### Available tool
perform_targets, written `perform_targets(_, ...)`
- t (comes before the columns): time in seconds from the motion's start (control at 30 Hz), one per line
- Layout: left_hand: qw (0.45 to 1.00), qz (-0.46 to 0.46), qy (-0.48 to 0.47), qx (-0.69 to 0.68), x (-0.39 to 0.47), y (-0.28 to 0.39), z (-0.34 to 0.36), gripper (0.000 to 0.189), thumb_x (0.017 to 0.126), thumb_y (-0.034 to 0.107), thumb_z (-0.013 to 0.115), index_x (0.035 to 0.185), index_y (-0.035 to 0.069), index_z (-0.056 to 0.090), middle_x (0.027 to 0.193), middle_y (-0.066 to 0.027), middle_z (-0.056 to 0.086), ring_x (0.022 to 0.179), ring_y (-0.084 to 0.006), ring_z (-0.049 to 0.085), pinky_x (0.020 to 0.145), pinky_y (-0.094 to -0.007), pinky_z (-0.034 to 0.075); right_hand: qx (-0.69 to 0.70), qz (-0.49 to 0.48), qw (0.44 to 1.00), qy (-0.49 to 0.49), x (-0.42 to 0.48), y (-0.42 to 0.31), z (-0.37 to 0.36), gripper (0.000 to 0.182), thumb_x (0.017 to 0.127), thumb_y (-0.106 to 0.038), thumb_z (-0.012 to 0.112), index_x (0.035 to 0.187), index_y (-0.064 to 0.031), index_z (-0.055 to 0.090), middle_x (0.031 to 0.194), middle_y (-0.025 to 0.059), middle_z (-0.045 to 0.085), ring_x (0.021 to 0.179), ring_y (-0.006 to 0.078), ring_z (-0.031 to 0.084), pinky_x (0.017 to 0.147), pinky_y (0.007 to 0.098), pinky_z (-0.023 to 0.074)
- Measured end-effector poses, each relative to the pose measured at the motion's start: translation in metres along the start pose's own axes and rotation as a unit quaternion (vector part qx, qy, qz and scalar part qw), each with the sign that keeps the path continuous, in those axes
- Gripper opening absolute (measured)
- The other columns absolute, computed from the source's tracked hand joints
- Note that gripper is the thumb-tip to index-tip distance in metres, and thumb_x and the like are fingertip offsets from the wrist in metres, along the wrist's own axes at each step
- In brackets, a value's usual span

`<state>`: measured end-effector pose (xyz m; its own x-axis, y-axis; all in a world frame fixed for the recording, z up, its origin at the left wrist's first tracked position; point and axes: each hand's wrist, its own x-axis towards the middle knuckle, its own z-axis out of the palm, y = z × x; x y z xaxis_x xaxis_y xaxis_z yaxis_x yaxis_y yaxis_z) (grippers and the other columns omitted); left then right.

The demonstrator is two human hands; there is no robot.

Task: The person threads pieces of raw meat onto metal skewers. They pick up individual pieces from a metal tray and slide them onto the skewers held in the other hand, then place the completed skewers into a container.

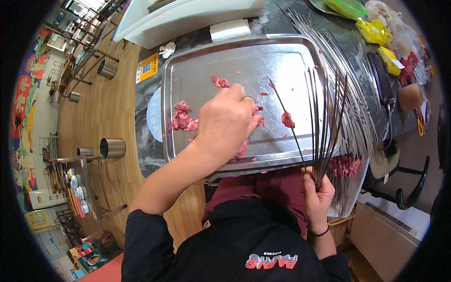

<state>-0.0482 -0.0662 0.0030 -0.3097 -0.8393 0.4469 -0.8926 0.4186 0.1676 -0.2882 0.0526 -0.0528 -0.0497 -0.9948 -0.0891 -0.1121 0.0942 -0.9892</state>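
My left hand (227, 114) is over a shallow metal tray (218, 63), its fingertips closed around raw red meat (255, 109) that they partly hide. A small heap of meat (182, 118) lies at the tray's left, and another piece (220, 81) rests beyond my knuckles. My right hand (317, 194), low at the tray's near right corner, grips a fanned bunch of thin metal skewers (319, 141). One skewer (297, 144) stands apart from the bunch, tilted left, with a single meat piece (288, 120) threaded partway along it.
Many loose metal skewers (352, 98) lie along the tray's right side. Loaded skewers (345, 165) sit in a white container (359, 187) at the near right. A white bin (190, 23) and folded white paper (230, 30) are behind the tray. Yellow packets (373, 32) lie far right.
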Motion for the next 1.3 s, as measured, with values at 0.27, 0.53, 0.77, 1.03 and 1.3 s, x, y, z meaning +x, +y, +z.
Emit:
perform_targets(0.27, 0.854, -0.271, -0.001, -0.444, -0.008, -0.026, -0.032, 0.02, 0.094, 0.019, 0.06, 0.09, -0.001, 0.061, 0.088, -0.0114, 0.068, 0.075, -0.019, 0.067, 0.063, -0.029, 0.054, 0.002, 0.027, 0.998, -0.055, -0.011, 0.001, -0.012, 0.016, 0.089, 0.0, 0.059, 0.103, 0.0015, 0.066, 0.073, -0.0021, 0.058, 0.062, 0.0038, 0.05, 0.056, 0.0198, 0.04)
perform_targets(0.53, 0.636, -0.329, 0.078, -0.693, -0.03, -0.014, -0.048, 0.014, 0.095, 0.012, 0.059, 0.101, 0.001, 0.052, 0.097, -0.0229, 0.067, 0.085, -0.0274, 0.071, 0.067, -0.0322, 0.061, -0.055, -0.055, 0.99, -0.12, -0.009, -0.017, -0.003, 0.024, 0.083, 0.005, 0.058, 0.106, 0.0026, 0.067, 0.076, 0.0035, 0.064, 0.065, 0.0079, 0.057, 0.06, 0.0222, 0.0457)
perform_targets(0.77, 0.647, -0.349, 0.125, -0.667, -0.038, -0.005, -0.045, 0.011, 0.094, 0.007, 0.059, 0.101, 0.002, 0.052, 0.099, -0.0221, 0.068, 0.086, -0.0274, 0.07, 0.068, -0.0336, 0.061, -0.076, -0.046, 0.991, -0.101, -0.009, -0.026, 0.004, 0.022, 0.083, 0.006, 0.059, 0.104, 0.0029, 0.067, 0.079, 0.0072, 0.066, 0.067, 0.0109, 0.06, 0.063, 0.024, 0.0481)
perform_targets(1.03, 0.636, -0.321, 0.108, -0.694, -0.05, -0.012, -0.052, 0.012, 0.096, 0.011, 0.057, 0.098, 0.0, 0.056, 0.096, -0.0209, 0.069, 0.085, -0.0283, 0.071, 0.068, -0.0379, 0.061, -0.125, -0.107, 0.981, -0.102, -0.007, -0.032, 0.009, 0.025, 0.078, 0.009, 0.059, 0.101, 0.0016, 0.067, 0.075, 0.0125, 0.063, 0.063, 0.0198, 0.062, 0.06, 0.0272, 0.0478)
perform_targets(1.3, 0.626, -0.344, 0.138, -0.687, -0.056, -0.008, -0.053, 0.017, 0.096, 0.017, 0.058, 0.098, 0.001, 0.057, 0.092, -0.0155, 0.069, 0.082, -0.0266, 0.07, 0.07, -0.0382, 0.06, -0.112, -0.157, 0.975, -0.115, -0.001, -0.037, 0.023, 0.026, 0.077, 0.009, 0.06, 0.101, 0.0008, 0.067, 0.073, 0.0124, 0.063, 0.059, 0.0214, 0.061, 0.056, 0.0275, 0.0477)
